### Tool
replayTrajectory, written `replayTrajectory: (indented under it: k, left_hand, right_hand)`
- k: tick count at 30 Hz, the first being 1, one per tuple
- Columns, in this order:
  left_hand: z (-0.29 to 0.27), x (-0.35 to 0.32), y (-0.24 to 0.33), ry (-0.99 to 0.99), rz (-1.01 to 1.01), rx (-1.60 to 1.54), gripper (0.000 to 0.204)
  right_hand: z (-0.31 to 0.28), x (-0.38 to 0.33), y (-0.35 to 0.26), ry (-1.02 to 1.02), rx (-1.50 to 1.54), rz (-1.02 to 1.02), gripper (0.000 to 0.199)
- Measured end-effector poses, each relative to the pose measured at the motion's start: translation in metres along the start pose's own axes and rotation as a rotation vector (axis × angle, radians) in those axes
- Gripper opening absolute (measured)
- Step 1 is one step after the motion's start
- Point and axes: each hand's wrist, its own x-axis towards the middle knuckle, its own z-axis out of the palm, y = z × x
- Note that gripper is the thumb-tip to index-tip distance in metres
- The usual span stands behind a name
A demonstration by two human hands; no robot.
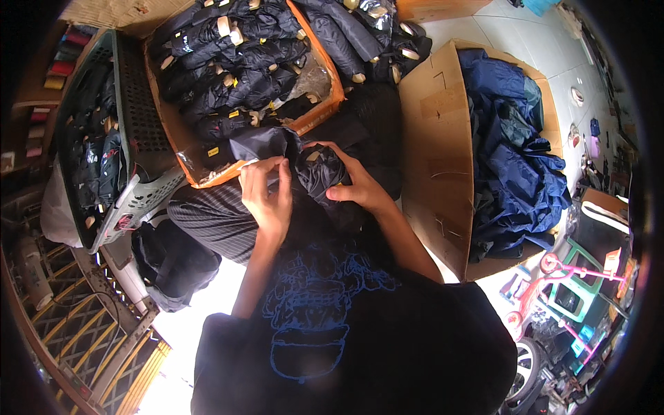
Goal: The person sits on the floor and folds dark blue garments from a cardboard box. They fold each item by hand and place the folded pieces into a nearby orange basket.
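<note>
Above my lap, a folded black umbrella (319, 176) is seen end-on, its fabric bunched round a pale centre. My right hand (356, 183) wraps its fingers and thumb around the right side of it. To its left, my left hand (266, 197) is closed in a pinch at the lower edge of a loose dark fabric piece (261, 145). What exactly lies between those fingertips is partly hidden. Just beyond my hands stands an orange-edged cardboard box (324, 114), filled with rows of folded black umbrellas (238, 83) with pale handle ends.
At left a dark green plastic crate (149, 104) leans, holding more black umbrellas. On the right stands a cardboard box (436, 159) of blue fabric (515, 152). A black bag (173, 263) lies at lower left. A pink scooter (553, 277) and green stool (577, 283) are at lower right.
</note>
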Motion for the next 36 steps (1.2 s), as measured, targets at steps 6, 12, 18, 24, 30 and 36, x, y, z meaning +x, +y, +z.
replayTrajectory:
  k: [6,12,18,24,30,36]
  left_hand:
    - [-0.006,-0.004,0.003,-0.008,-0.019,-0.102,0.014]
    - [-0.013,-0.010,0.012,-0.008,-0.273,-0.316,0.010]
    - [-0.024,-0.019,0.020,-0.017,-0.322,-0.454,0.008]
    - [-0.027,-0.025,0.019,-0.025,-0.057,-0.258,0.015]
    - [-0.032,-0.039,0.017,-0.060,-0.200,-0.304,0.013]
    - [-0.035,-0.048,0.015,-0.060,-0.178,-0.336,0.010]
  right_hand:
    - [0.003,0.005,-0.015,-0.040,-0.291,-0.126,0.078]
    - [0.014,0.004,-0.032,0.061,-0.486,-0.088,0.063]
    - [0.035,-0.005,-0.037,0.196,-0.602,-0.078,0.061]
    - [0.056,-0.012,-0.031,0.368,-0.503,-0.013,0.057]
    - [0.072,-0.023,-0.020,0.433,-0.787,-0.055,0.059]
    - [0.080,-0.028,-0.027,0.339,-0.963,0.090,0.062]
